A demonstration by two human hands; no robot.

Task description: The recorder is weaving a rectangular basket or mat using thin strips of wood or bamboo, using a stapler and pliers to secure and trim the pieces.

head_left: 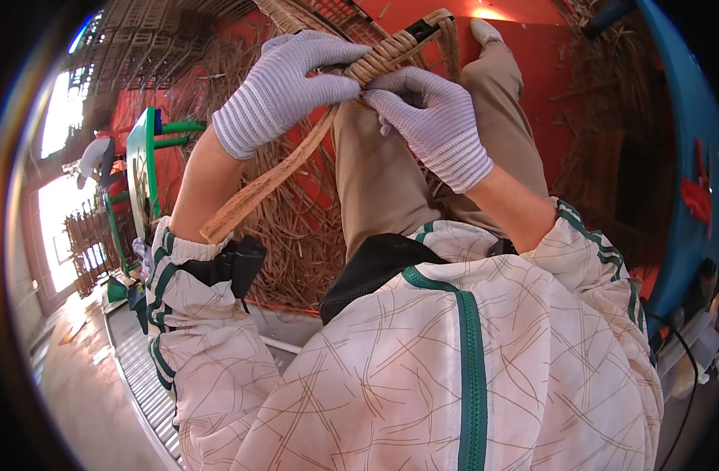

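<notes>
A frame of dark bars, partly wound with tan woven-fibre strip, rises above my lap; its wrapped bar (381, 60) slants up to the right, with a bare dark stretch near the top. My left hand (292, 88), in a ribbed pale glove, closes on the lower end of this bar. From under its thumb a loose flat strip (277, 182) trails down to the left, across my left forearm. My right hand (430, 118), gloved alike, is closed with its fingertips pinched just under the bar, beside the strip; what they hold is hidden.
Heaps of dry brown strips (296, 263) lie around my legs on the red floor (544, 125). At the right stands a blue curved panel (693, 133), at the left a green-edged board (142, 161). Stacked dark frames (151, 43) fill the upper left. A person (100, 159) is farther left.
</notes>
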